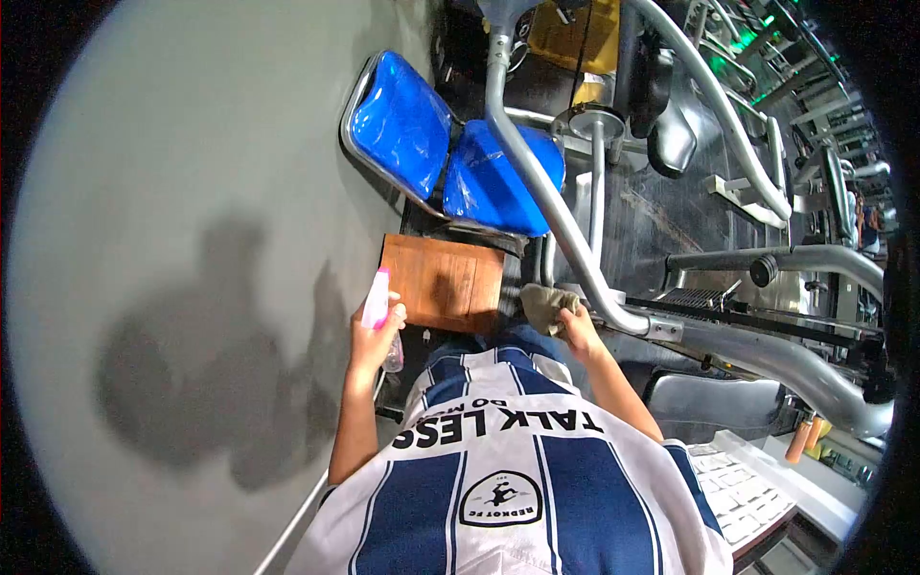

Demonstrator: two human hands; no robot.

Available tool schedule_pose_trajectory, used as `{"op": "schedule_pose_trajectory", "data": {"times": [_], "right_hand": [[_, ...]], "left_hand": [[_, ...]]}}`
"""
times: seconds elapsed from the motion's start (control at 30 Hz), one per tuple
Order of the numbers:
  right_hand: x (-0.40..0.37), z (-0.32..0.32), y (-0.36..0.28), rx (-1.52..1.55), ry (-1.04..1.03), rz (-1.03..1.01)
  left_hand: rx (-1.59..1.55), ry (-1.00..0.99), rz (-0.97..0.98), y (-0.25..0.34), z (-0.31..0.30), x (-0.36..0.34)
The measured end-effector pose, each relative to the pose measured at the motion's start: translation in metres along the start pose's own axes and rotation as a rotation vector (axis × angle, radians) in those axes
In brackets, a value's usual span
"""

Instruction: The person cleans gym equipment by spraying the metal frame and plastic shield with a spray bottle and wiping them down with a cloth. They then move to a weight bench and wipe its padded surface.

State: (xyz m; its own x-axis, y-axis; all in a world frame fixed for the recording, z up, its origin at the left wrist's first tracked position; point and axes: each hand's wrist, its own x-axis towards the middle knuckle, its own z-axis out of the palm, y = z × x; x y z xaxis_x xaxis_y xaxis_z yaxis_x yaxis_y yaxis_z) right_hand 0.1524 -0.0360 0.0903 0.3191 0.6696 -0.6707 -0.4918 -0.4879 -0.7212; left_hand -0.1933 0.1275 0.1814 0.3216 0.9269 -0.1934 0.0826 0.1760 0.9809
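Cloth (544, 305) sat bunched in the closed right hand (581, 332), pressed against the machine's grey tube (561, 220), just right of the wooden box (446, 283). The left hand (374, 333) was wrapped round a pink-topped spray bottle (376, 309) at the box's left edge, its long axis pointing away from the body.

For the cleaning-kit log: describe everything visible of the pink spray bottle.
The spray bottle has a pink plastic-looking head and a clear lower body showing below the fist. The left hand grips its middle, hiding the neck. It is held slightly tilted, beside the edge of the wooden box, before the grey surface; whether it touches the box is unclear. Fill level cannot be made out. The right hand, closed on a cloth, is apart from it.
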Motion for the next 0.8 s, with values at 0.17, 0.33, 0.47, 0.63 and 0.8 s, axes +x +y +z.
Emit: {"op": "schedule_pose_trajectory", "data": {"times": [0.17, 0.33, 0.47, 0.63, 0.8], "right_hand": [[-0.012, -0.012, 0.003, -0.1, 0.128, -0.023], [-0.005, -0.003, -0.031, -0.143, 0.16, -0.052], [0.047, 0.007, -0.05, -0.275, 0.04, -0.09], [0.105, 0.043, -0.119, -0.598, -0.204, -0.135], [0.194, 0.051, -0.125, -0.679, -0.318, -0.155]], "left_hand": [[-0.15, -0.053, -0.04, 0.002, 0.01, 0.049], [-0.255, -0.08, 0.09, 0.041, 0.042, 0.107], [-0.143, -0.112, 0.242, 0.081, 0.058, 0.162], [0.219, 0.043, 0.542, 0.122, 0.086, 0.259], [0.603, 0.112, 0.798, 0.105, 0.125, 0.355]]}}
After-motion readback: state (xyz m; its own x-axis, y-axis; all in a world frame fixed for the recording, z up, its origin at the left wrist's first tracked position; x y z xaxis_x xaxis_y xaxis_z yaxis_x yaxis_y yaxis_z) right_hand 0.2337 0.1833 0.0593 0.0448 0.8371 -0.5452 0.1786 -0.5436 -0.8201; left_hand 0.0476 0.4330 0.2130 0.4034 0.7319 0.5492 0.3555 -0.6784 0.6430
